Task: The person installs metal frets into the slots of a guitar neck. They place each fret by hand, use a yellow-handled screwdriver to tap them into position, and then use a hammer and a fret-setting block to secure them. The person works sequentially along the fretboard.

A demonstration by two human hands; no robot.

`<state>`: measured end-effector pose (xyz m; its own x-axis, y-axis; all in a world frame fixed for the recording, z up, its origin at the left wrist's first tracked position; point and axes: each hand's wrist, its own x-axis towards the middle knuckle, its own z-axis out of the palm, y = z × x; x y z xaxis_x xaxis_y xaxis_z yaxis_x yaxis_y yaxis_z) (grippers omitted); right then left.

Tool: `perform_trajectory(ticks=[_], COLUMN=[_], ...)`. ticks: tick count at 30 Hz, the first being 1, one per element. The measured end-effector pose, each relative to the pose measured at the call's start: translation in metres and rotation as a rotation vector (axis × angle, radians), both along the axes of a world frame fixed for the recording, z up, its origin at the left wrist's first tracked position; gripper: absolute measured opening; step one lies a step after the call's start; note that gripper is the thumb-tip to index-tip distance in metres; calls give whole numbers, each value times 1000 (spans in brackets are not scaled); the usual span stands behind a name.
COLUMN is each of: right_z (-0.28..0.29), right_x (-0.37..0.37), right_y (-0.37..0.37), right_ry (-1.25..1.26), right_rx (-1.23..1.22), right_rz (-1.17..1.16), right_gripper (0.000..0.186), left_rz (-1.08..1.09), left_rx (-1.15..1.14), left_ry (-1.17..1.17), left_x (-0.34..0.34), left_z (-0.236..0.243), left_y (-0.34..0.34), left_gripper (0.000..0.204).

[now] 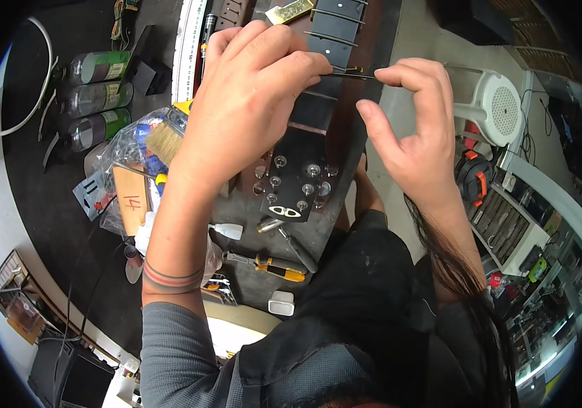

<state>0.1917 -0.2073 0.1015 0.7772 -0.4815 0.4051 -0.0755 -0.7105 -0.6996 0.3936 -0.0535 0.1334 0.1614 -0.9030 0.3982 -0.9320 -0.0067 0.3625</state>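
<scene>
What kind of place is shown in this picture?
Probably a guitar repair workshop. A dark wooden guitar neck with metal frets lies on a cluttered black workbench, with a yellow-handled utility knife, a bristle brush and shelves of tools nearby.

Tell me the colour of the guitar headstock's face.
Black, on the flat guitar headstock with silver tuner posts; the head view shows it best.

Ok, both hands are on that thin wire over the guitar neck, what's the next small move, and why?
Probably ease the thin wire down flat onto the guitar neck. The left hand and the right hand each pinch an end, and it hangs just above the neck near the other cross pieces.
</scene>
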Motion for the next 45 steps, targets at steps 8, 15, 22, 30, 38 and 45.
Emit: perform_trajectory(ticks=[8,15,22,30,38,45], right_z=[-18,-17,-27,-26,-10,-22], right_x=[19,27,32,23,19,32], right_y=[-1,-6,-9,1,7,0], right_ry=[-47,2,-62,-54,1,-36], right_rx=[-32,-120,-133,-142,-130,-134], right_rz=[-10,18,-19,27,37,-37], right_gripper=[32,20,22,27,31,27], left_rz=[-24,-33,-20,-67,-66,-61], left_rx=[53,17,23,-71,-56,-94], left_ry=[16,59,-4,-31,14,20], left_x=[9,13,15,17,16,25], left_z=[-4,-15,-12,-26,-19,-28], left_y=[-7,-12,-20,-6,-1,-13], left_gripper=[15,16,20,22,22,21])
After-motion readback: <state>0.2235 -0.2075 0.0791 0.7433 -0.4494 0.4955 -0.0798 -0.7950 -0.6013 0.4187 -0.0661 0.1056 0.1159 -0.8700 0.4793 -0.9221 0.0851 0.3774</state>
